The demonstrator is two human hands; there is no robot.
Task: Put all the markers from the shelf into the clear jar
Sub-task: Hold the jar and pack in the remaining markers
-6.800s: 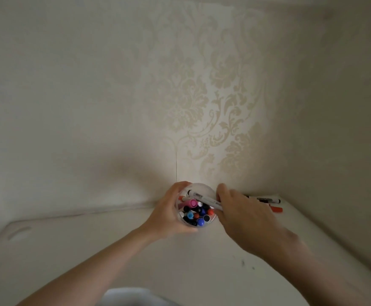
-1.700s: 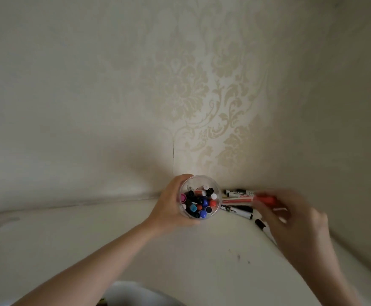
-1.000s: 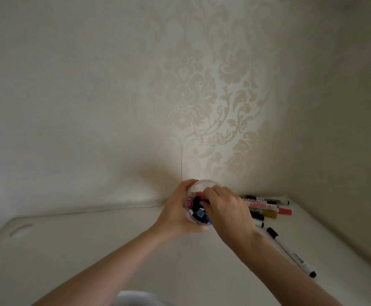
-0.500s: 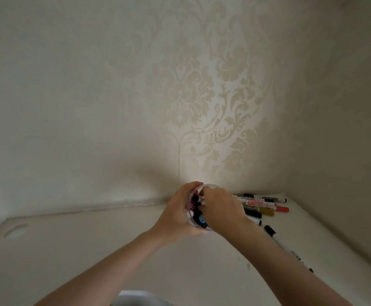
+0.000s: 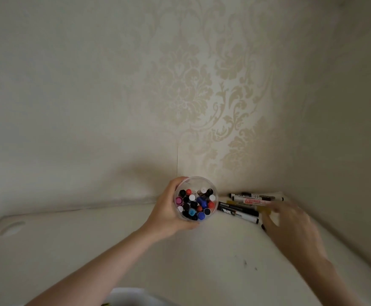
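My left hand [image 5: 165, 215] is wrapped around the clear jar [image 5: 196, 183], which stands upright on the white shelf [image 5: 114, 246] and holds several markers with coloured caps up. Several loose markers [image 5: 238, 212] lie in the shelf's back right corner, among them a red-and-white one [image 5: 255, 201] and black ones. My right hand [image 5: 290, 226] hovers blurred over the near end of that pile, fingers apart, holding nothing; it hides part of a marker beneath it.
Patterned cream wallpaper [image 5: 202, 96] closes the back, and a plain wall [image 5: 345, 151] closes the right side. An oval recess [image 5: 12, 227] marks the shelf at far left. A pale rounded object [image 5: 131, 298] shows at the bottom edge.
My right hand has left the jar's mouth, where it dropped a marker in, and swung right over the loose markers. The left hand and jar stayed in place.
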